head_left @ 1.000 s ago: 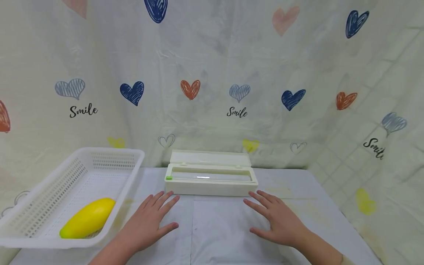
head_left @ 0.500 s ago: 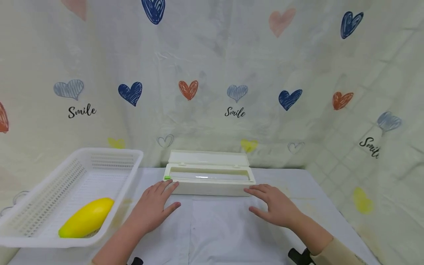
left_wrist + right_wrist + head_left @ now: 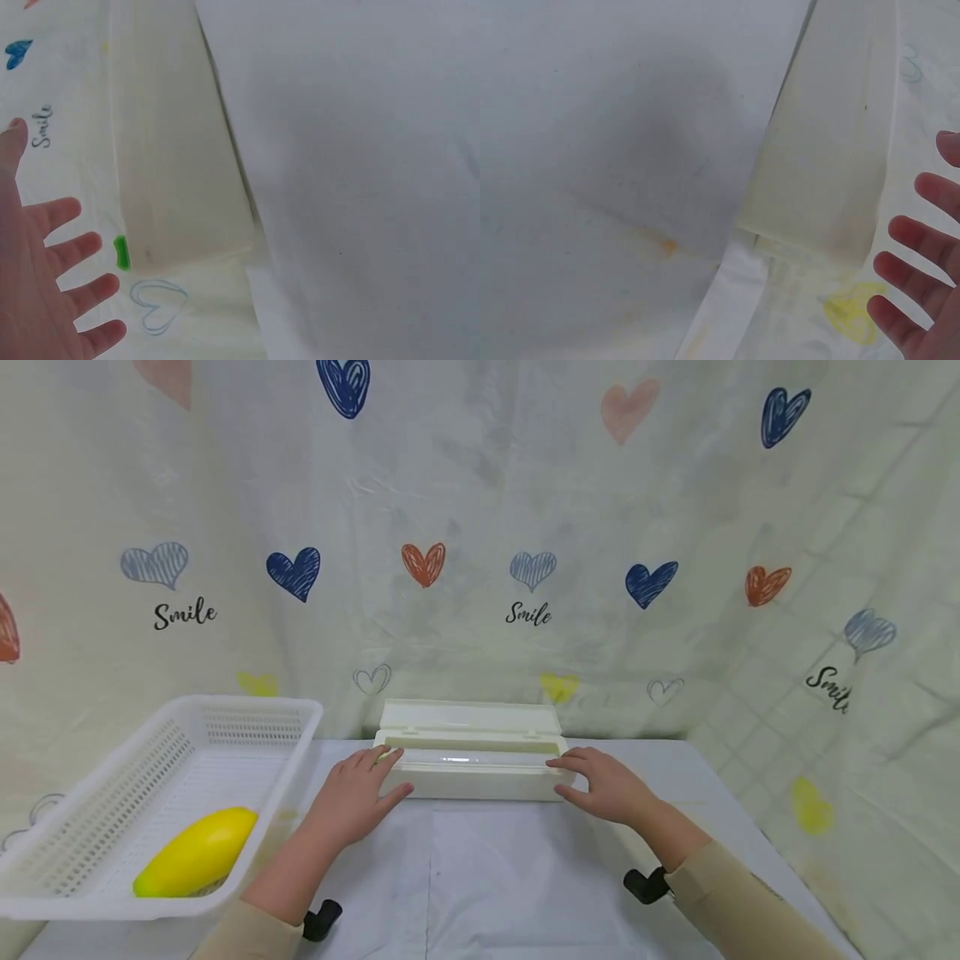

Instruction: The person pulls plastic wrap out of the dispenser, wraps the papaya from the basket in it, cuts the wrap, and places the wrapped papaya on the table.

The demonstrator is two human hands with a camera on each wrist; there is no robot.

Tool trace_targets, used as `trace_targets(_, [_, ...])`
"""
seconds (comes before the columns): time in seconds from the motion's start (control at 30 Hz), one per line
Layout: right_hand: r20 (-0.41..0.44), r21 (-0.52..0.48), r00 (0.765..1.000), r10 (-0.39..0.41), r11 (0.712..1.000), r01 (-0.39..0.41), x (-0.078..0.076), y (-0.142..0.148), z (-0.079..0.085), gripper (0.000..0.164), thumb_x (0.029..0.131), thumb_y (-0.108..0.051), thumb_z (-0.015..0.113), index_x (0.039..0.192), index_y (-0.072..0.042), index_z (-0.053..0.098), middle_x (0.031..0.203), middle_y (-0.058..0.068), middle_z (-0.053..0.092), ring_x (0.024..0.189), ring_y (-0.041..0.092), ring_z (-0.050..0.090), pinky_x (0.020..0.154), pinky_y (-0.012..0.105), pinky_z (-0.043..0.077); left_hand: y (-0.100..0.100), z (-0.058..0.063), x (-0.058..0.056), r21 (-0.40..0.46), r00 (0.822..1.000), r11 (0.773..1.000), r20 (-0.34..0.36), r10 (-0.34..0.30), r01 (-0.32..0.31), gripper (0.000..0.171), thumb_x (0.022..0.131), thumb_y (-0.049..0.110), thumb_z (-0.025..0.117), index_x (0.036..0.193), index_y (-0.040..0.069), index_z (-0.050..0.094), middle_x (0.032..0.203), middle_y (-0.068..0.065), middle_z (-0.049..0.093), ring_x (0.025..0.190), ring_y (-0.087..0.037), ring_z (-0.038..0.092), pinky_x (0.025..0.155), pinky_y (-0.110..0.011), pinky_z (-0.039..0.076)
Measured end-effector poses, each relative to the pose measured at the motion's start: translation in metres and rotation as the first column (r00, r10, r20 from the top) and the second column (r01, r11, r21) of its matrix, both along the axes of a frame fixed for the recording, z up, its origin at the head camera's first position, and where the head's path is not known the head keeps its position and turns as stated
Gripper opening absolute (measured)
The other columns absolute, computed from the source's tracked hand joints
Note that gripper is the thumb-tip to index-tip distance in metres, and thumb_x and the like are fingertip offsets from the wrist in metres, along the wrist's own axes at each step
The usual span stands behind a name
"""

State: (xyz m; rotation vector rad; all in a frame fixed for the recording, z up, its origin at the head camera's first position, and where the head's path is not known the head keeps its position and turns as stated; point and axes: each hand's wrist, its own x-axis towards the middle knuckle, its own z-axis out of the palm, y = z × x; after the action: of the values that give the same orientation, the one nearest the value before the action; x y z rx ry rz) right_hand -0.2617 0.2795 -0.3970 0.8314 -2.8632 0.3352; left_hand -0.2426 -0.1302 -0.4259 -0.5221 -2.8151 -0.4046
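A long cream-white box [image 3: 480, 784] stands at the back of the table with its lid [image 3: 468, 717] raised behind it. Inside lies a pale, shiny roll [image 3: 472, 759], apparently plastic film. My left hand [image 3: 352, 802] is at the box's left end, fingers spread, holding nothing. Near those fingers, a small green piece [image 3: 122, 253] shows on the box edge in the left wrist view. At the right end, my right hand [image 3: 609, 787] reaches forward with spread fingers [image 3: 911, 281] and nothing in its grasp. Whether either hand touches the box I cannot tell.
To the left stands a white perforated basket [image 3: 288, 793] holding a yellow mango-like fruit [image 3: 197, 852]. A white cloth [image 3: 487, 885] covers the table. Behind it hangs a curtain [image 3: 465, 643] printed with hearts.
Both hands have moved forward and up from in front of the box to its two ends. More of the sleeves and the black wrist mounts now show. The box has not moved.
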Motion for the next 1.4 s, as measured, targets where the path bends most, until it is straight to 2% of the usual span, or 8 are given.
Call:
trace_targets(0.13, [0.026,0.010,1.000,-0.010,1.000,0.009,-0.015,-0.004,-0.002,0.041,0.097,-0.040,0.062,0.131,-0.017,0.065,0.132,0.014,0.058,0.125,0.038,0.051,0.103,0.056,0.041,0.003,0.001,-0.012,-0.012,0.999,1.000,0.043,0.009,-0.009,0.070,0.098,0.063,0.045,0.149,0.015,0.045,0.151,-0.012,0.043,0.137,-0.038,0.038,0.107,-0.060,0.032])
trace_targets(0.3, [0.041,0.035,0.999,-0.001,0.999,0.000,-0.028,-0.010,-0.004,0.041,0.097,-0.039,0.061,0.131,-0.017,0.065,0.130,0.014,0.058,0.121,0.036,0.053,0.100,0.055,0.042,0.006,-0.002,-0.023,-0.062,0.995,0.998,0.094,0.021,-0.015,0.067,0.097,0.059,0.049,0.147,0.014,0.048,0.150,-0.013,0.044,0.137,-0.039,0.038,0.108,-0.059,0.031])
trace_targets(0.5, [0.018,0.045,0.999,0.030,0.999,-0.031,-0.036,-0.012,-0.009,0.034,0.097,-0.034,0.061,0.127,-0.019,0.069,0.121,0.009,0.060,0.111,0.031,0.055,0.093,0.051,0.045,0.007,-0.003,-0.029,-0.109,0.996,0.994,0.091,0.016,-0.006,0.051,0.098,0.048,0.056,0.135,0.013,0.060,0.141,-0.012,0.051,0.132,-0.040,0.041,0.106,-0.058,0.034])
trace_targets(0.67, [-0.015,0.060,0.999,0.038,0.997,-0.037,-0.037,-0.013,-0.013,0.025,0.097,-0.029,0.062,0.117,-0.021,0.074,0.117,0.007,0.061,0.109,0.030,0.054,0.092,0.051,0.044,0.008,-0.001,-0.035,-0.113,0.997,0.994,0.080,0.022,-0.013,0.035,0.101,0.037,0.054,0.126,0.015,0.066,0.134,-0.008,0.057,0.129,-0.039,0.044,0.106,-0.057,0.034])
trace_targets(0.83, [-0.011,0.033,1.000,0.009,0.999,-0.009,-0.040,-0.017,-0.012,0.026,0.098,-0.025,0.061,0.121,-0.018,0.070,0.119,0.009,0.061,0.112,0.032,0.055,0.095,0.054,0.043,0.006,0.002,-0.042,-0.091,0.999,0.996,0.046,0.022,-0.018,0.023,0.102,0.025,0.053,0.114,0.017,0.072,0.121,-0.004,0.064,0.123,-0.037,0.050,0.104,-0.057,0.036])
trace_targets(0.97, [-0.021,0.069,1.000,0.013,0.998,-0.011,-0.045,-0.022,-0.012,0.027,0.100,-0.023,0.058,0.124,-0.018,0.070,0.115,0.008,0.063,0.105,0.030,0.057,0.089,0.048,0.047,0.005,0.004,-0.047,-0.031,0.998,0.999,0.052,0.039,-0.037,0.018,0.101,0.023,0.057,0.106,0.018,0.074,0.108,-0.002,0.068,0.118,-0.034,0.052,0.102,-0.056,0.036])
trace_targets(1.17, [-0.018,0.084,1.000,0.015,0.996,-0.013,-0.052,-0.028,-0.010,0.020,0.098,-0.019,0.061,0.112,-0.018,0.075,0.101,0.002,0.064,0.090,0.024,0.055,0.079,0.041,0.046,0.005,0.008,-0.054,0.020,0.996,0.998,0.073,0.051,-0.053,0.016,0.099,0.023,0.060,0.098,0.018,0.075,0.099,0.000,0.069,0.112,-0.032,0.055,0.102,-0.055,0.036])
trace_targets(1.4, [0.067,-0.016,0.997,-0.036,0.999,0.037,-0.062,-0.033,-0.008,0.009,0.092,-0.017,0.071,0.097,-0.020,0.078,0.090,-0.006,0.063,0.085,0.019,0.057,0.077,0.037,0.047,0.007,0.012,-0.060,0.042,0.994,0.997,0.095,0.062,-0.067,0.014,0.099,0.021,0.060,0.098,0.016,0.074,0.100,0.000,0.070,0.107,-0.030,0.057,0.103,-0.054,0.035])
